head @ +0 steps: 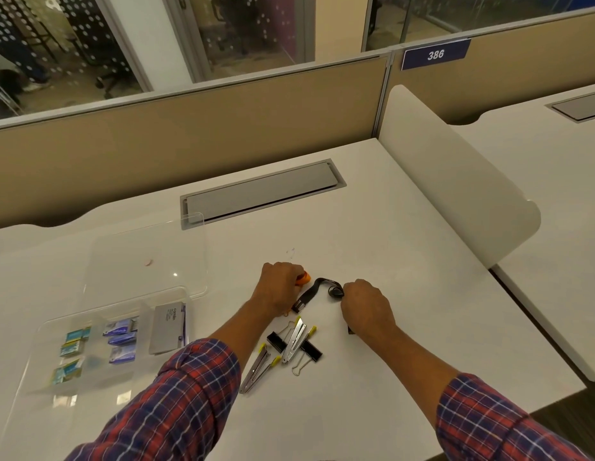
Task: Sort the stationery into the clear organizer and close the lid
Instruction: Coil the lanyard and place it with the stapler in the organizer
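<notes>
The clear organizer lies on the white desk at the left, its lid open and tilted back. Inside are several small staple boxes and a grey case. My left hand is closed around an orange item. My right hand pinches the end of a black strap that runs between both hands. Below them lie two metal staple removers with yellow tips and black binder clips.
A grey cable hatch is set into the desk behind the work area. A white divider panel borders the desk on the right, and a tan partition wall runs along the back. A small paper clip lies beyond my hands.
</notes>
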